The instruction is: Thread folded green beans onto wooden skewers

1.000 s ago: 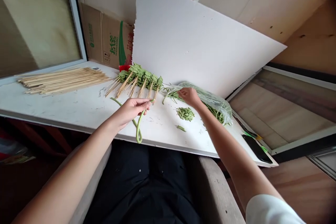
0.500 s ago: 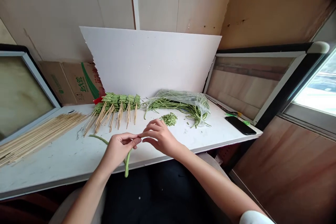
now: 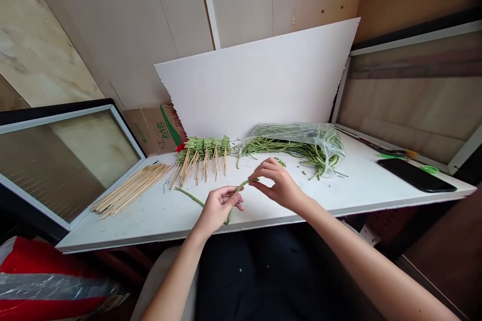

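A green long bean (image 3: 243, 184) is stretched between my two hands above the front of the white table. My left hand (image 3: 219, 207) is closed around its middle, with the thumb on top. One part of the bean trails leftward onto the table, and a bent part hangs below the fingers. My right hand (image 3: 277, 186) pinches the bean's upper end between thumb and fingers. Cut bean pieces (image 3: 280, 162) lie just behind my right hand, which mostly hides them. Behind my left hand are stacked skewers of bean pieces (image 3: 207, 146), their bare sticks pointing toward me.
Loose bamboo skewers (image 3: 131, 188) lie at the left of the table (image 3: 150, 223). Whole long beans in a clear plastic bag (image 3: 297, 135) rest at the back. A black phone (image 3: 416, 174) is on the right. A white board (image 3: 259, 83) stands behind.
The view has swung left and tilted. Between my hands more of the bean now shows, and its end is in my right fingers. The part hanging below my left hand is shorter.
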Motion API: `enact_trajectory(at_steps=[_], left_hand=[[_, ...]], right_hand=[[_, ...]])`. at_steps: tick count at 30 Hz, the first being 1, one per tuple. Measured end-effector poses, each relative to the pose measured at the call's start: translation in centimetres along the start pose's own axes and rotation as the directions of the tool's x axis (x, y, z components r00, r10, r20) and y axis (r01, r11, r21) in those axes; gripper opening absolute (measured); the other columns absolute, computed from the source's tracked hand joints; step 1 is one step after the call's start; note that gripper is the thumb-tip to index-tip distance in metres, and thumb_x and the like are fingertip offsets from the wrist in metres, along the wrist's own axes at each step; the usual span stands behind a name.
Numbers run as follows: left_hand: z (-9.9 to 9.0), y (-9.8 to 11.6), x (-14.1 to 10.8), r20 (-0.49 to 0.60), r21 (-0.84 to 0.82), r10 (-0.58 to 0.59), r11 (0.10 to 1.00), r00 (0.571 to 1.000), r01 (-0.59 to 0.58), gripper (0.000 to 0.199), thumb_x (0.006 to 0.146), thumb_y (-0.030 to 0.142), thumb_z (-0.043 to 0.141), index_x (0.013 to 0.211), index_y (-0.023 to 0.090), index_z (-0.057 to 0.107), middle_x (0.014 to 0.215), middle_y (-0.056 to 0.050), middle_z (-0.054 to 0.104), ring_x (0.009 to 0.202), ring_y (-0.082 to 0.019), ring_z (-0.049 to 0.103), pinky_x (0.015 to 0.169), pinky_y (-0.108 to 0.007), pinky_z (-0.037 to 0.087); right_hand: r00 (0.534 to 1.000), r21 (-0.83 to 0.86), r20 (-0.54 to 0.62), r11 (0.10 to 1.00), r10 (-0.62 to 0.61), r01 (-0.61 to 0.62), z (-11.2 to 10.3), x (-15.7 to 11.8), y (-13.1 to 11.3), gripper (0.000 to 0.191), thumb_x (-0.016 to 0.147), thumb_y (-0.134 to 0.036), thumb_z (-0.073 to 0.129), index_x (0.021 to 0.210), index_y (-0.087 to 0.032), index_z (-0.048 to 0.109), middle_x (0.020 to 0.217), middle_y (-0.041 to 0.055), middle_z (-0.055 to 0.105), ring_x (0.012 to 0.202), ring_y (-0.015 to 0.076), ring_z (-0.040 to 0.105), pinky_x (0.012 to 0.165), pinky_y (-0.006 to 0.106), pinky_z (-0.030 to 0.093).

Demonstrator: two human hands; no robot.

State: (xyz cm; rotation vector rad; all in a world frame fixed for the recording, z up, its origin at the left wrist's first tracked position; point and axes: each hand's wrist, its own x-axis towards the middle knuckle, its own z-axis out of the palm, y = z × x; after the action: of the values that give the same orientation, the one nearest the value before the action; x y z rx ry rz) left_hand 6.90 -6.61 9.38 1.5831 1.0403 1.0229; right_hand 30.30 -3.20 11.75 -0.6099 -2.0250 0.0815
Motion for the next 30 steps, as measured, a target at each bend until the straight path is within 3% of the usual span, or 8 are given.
enact_trajectory(at_steps=[4, 8, 13, 18, 22, 26, 30], left_hand=[[-0.7, 0.5, -0.5, -0.075, 0.199, 0.105, 0.976, 0.992, -0.088, 0.049, 0.094, 0.055, 0.065, 0.127, 0.021, 0.075, 0.096, -0.010, 0.073, 0.070, -0.020, 0.064, 0.070, -0.037, 0.054], [-1.9, 1.7, -1.5, -0.105, 0.492, 0.318, 0.840, 0.942, -0.229, 0.034, 0.101, 0.041, 0.058, 0.123, 0.026, 0.079, 0.102, -0.011, 0.073, 0.087, -0.025, 0.066, 0.081, -0.038, 0.053], [-2.4, 2.5, -2.2, -0.078, 0.630, 0.488, 0.701, 0.870, -0.336, 0.029, 0.102, 0.025, 0.055, 0.119, 0.028, 0.078, 0.102, -0.009, 0.073, 0.094, -0.024, 0.067, 0.087, -0.036, 0.052], [-0.9, 1.2, -1.4, -0.040, 0.549, 0.479, 0.744, 0.877, -0.382, 0.019, 0.101, 0.029, 0.062, 0.109, 0.021, 0.077, 0.100, -0.008, 0.074, 0.086, -0.020, 0.067, 0.080, -0.030, 0.053], [-0.2, 0.1, -0.7, -0.057, 0.458, 0.474, 0.795, 0.879, -0.399, 0.018, 0.098, 0.018, 0.061, 0.094, 0.018, 0.079, 0.088, -0.007, 0.074, 0.081, -0.019, 0.068, 0.076, -0.029, 0.052], [-0.2, -0.1, -0.8, 0.000, 0.366, 0.452, 0.830, 0.892, -0.421, 0.024, 0.091, 0.008, 0.059, 0.088, 0.017, 0.080, 0.081, -0.006, 0.071, 0.076, -0.018, 0.067, 0.073, -0.027, 0.052], [-0.3, -0.2, -0.8, 0.070, 0.207, 0.368, 0.904, 0.927, -0.374, 0.023, 0.090, 0.009, 0.059, 0.083, 0.015, 0.081, 0.074, -0.004, 0.068, 0.062, -0.013, 0.059, 0.062, -0.024, 0.049]], right_hand=[[1.000, 0.051, -0.014, 0.998, -0.027, 0.028, 0.2, 0.0, -1.0, 0.017, 0.095, -0.041, 0.072, 0.101, -0.026, 0.076, 0.086, 0.0069, 0.072, 0.087, 0.0242, 0.060, 0.081, 0.042, 0.053], [0.996, 0.051, -0.061, 0.997, -0.061, 0.064, 1.1, -0.1, -2.1, 0.014, 0.095, -0.037, 0.073, 0.103, -0.026, 0.077, 0.084, 0.0064, 0.071, 0.085, 0.0235, 0.058, 0.080, 0.041, 0.052], [0.991, 0.015, -0.115, 0.998, -0.067, 0.069, 2.5, -0.8, -2.7, 0.009, 0.096, -0.032, 0.073, 0.103, -0.026, 0.075, 0.086, 0.0061, 0.072, 0.085, 0.0230, 0.059, 0.081, 0.042, 0.053], [0.985, 0.005, -0.141, 0.995, -0.100, 0.102, 3.7, -1.5, -2.3, 0.011, 0.095, -0.027, 0.074, 0.106, -0.024, 0.075, 0.085, 0.0061, 0.072, 0.084, 0.0222, 0.057, 0.079, 0.040, 0.051], [0.988, 0.034, -0.116, 0.994, -0.098, 0.103, 4.0, -1.7, -2.3, 0.011, 0.096, -0.021, 0.071, 0.104, -0.026, 0.077, 0.086, 0.0059, 0.073, 0.087, 0.0232, 0.056, 0.080, 0.040, 0.051], [0.989, 0.145, -0.120, 0.985, -0.082, 0.099, 3.9, -1.6, -2.9, 0.022, 0.099, -0.013, 0.061, 0.097, -0.028, 0.077, 0.082, 0.0044, 0.074, 0.089, 0.0233, 0.058, 0.080, 0.040, 0.051], [0.993, 0.294, -0.112, 0.954, -0.023, 0.056, 3.8, -1.5, -3.3, 0.020, 0.100, -0.019, 0.063, 0.088, -0.027, 0.077, 0.076, 0.0029, 0.073, 0.084, 0.0220, 0.059, 0.086, 0.042, 0.051]])
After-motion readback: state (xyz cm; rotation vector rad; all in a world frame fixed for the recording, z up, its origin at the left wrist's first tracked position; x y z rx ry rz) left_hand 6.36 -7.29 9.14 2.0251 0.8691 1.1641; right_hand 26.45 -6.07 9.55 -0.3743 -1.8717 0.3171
